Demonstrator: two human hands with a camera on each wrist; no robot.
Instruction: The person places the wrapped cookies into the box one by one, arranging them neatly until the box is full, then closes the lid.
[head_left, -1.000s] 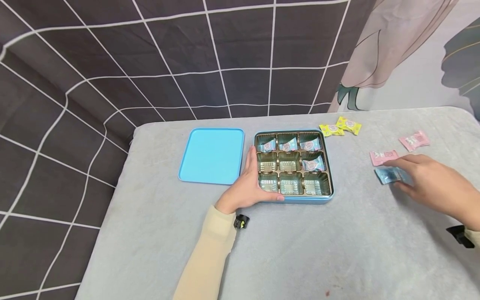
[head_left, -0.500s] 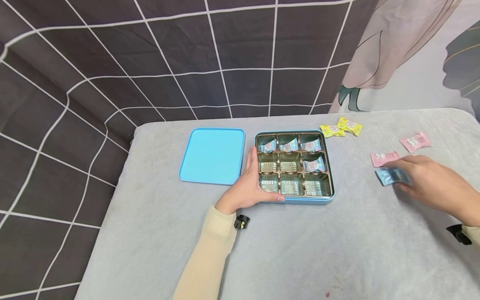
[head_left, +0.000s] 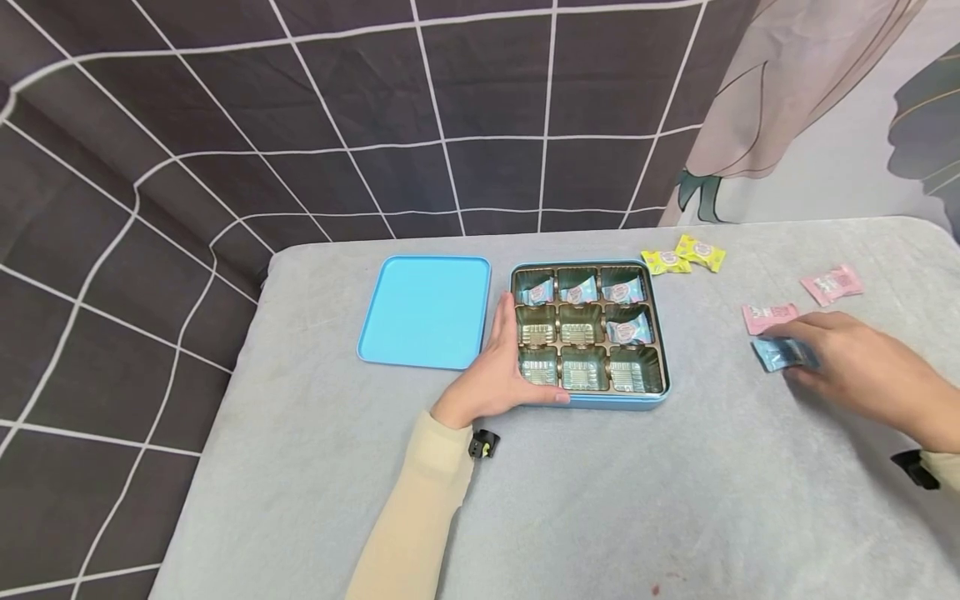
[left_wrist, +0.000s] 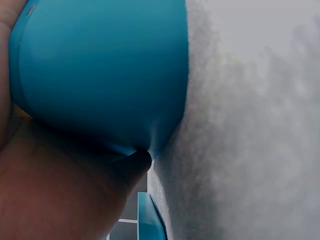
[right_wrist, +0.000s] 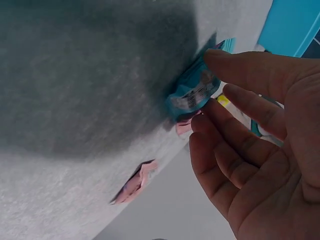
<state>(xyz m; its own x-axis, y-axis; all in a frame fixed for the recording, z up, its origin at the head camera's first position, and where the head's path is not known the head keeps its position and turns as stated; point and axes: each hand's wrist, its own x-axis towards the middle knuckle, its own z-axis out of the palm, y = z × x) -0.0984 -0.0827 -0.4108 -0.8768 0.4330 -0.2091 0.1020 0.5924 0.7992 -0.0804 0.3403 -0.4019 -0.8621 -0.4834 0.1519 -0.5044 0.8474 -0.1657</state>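
My left hand (head_left: 491, 371) rests against the near left corner of a blue square tin (head_left: 622, 402), its straight fingers along the left side and its thumb along the front. The tin's gold tray has nine-style square compartments; wrapped blue candies (head_left: 630, 328) sit in the three back ones and the middle right one. The tin's blue wall (left_wrist: 105, 65) fills much of the left wrist view. Off to the right, my right hand (head_left: 873, 367) pinches a blue wrapped candy (right_wrist: 192, 92) between thumb and fingers, at the grey cloth.
Left of the tin lies its flat blue lid (head_left: 423, 312). Two yellow candies (head_left: 699, 252) lie by the tin's back right corner. One pink candy (head_left: 769, 317) is just behind the right hand, with another pink candy (head_left: 832, 285) farther back. A dark checked curtain (head_left: 480, 100) hangs behind.
The right hand's fingers have closed slightly on the blue candy, with almost no other movement. The left hand and the tin stay in place.
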